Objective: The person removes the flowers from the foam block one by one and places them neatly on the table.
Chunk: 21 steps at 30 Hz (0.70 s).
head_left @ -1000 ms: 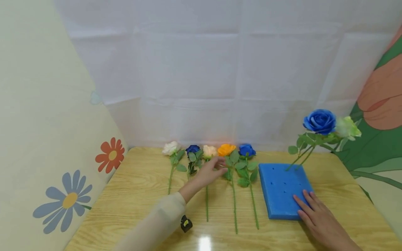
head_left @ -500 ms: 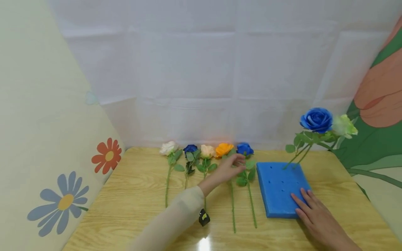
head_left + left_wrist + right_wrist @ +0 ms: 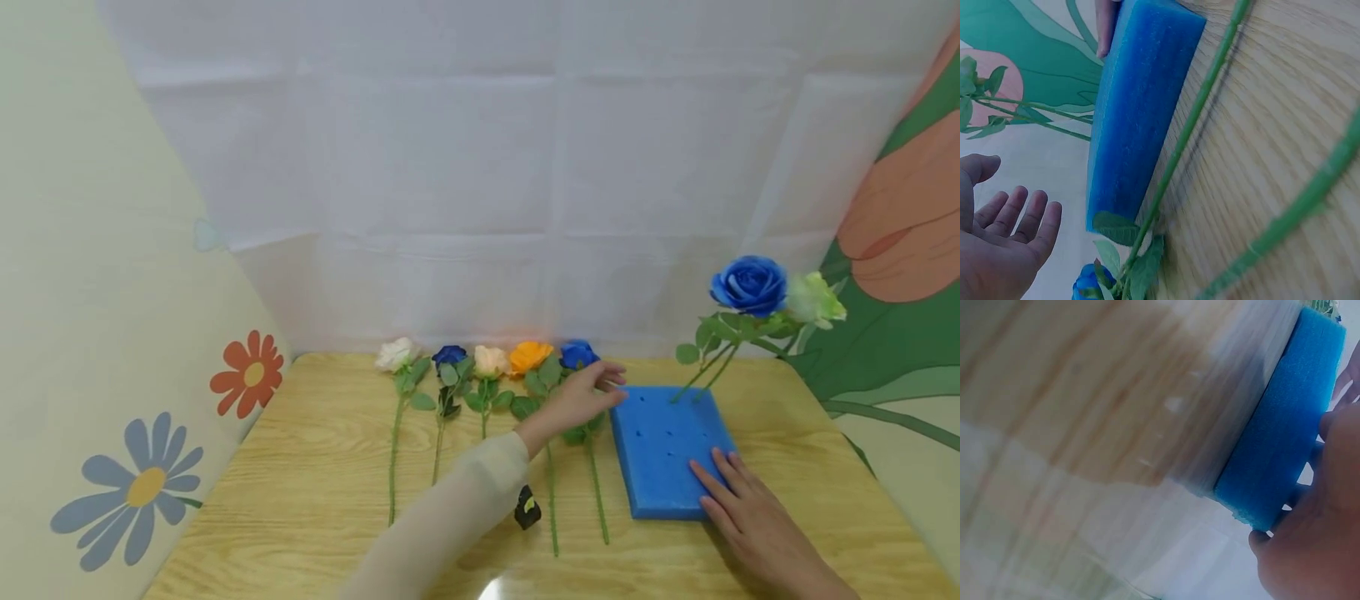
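My left hand point(image 3: 579, 402) hovers over the leaves of the rightmost lying blue rose point(image 3: 577, 352), beside the left edge of a blue foam block point(image 3: 660, 487). Its fingers are spread and nothing is in it; the left wrist view shows the bare palm point(image 3: 1004, 256). Flat on the near right part of the block rests my right hand point(image 3: 757, 525), its fingers extended. In the right wrist view that hand point(image 3: 1316, 512) lies along the block's side. A blue rose point(image 3: 750, 286) and a white-green rose point(image 3: 817, 300) stand tilted in the block's far end. Small holes dot its top.
Left of the blue rose lie an orange rose point(image 3: 531, 358), a peach rose point(image 3: 491, 362), a dark blue rose point(image 3: 449, 356) and a white rose point(image 3: 397, 354). Their stems point toward me on the wooden table point(image 3: 300, 483). A white cloth point(image 3: 427, 167) hangs behind.
My left hand has moved right, from over the peach and orange roses to above the blue rose near the block. My right hand stays on the block. The head view has shifted slightly.
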Available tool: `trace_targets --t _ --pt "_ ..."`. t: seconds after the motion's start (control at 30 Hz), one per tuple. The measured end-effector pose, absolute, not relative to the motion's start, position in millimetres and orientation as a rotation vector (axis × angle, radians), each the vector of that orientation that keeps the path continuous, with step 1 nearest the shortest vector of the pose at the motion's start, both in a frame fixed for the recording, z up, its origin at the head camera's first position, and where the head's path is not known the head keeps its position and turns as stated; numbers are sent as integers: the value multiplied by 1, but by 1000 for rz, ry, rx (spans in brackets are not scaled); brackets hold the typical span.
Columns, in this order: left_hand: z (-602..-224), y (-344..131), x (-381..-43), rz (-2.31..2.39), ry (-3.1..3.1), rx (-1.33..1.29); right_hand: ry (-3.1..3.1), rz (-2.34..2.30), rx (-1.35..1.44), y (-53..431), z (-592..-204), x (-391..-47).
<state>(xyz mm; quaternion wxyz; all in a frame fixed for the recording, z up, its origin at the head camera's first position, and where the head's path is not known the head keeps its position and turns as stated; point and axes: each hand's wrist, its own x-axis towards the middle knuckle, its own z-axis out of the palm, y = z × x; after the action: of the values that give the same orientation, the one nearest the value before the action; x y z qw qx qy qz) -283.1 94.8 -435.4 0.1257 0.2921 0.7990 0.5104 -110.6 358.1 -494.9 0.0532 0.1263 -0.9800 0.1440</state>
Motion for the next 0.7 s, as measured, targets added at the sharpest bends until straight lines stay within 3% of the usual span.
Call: trace_targets --t 0.7 --pt "-433 160 -297 1581 2317 741 -2978 493 378 359 -494 -114"
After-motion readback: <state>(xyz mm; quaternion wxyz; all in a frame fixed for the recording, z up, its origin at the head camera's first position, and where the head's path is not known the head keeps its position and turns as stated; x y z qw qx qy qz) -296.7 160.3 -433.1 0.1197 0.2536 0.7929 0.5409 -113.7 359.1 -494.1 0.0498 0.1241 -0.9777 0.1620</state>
